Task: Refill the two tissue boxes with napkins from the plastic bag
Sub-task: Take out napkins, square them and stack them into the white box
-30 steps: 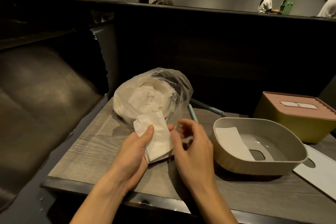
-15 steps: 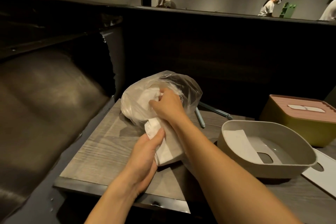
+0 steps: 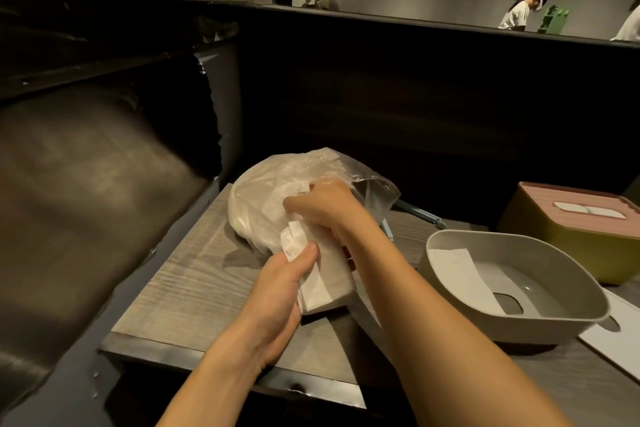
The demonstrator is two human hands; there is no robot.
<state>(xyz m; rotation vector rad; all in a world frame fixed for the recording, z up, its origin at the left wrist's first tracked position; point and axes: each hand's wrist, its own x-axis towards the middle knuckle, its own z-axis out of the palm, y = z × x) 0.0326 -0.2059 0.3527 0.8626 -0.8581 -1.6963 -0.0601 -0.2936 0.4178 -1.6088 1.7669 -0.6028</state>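
Wood-grain table carries a plastic bag of napkins beside an open grey tissue box. Left hand grips a napkin stack; right hand reaches into the bag, fingers curled around napkins.

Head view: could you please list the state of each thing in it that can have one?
plastic bag: open, lying on the table, holding napkins.
napkin stack: gripped by the left hand.
right hand: reaching into the bag, fingers hidden.
grey tissue box: upside down, base off, one napkin inside.
yellow tissue box: closed, pink lid on.
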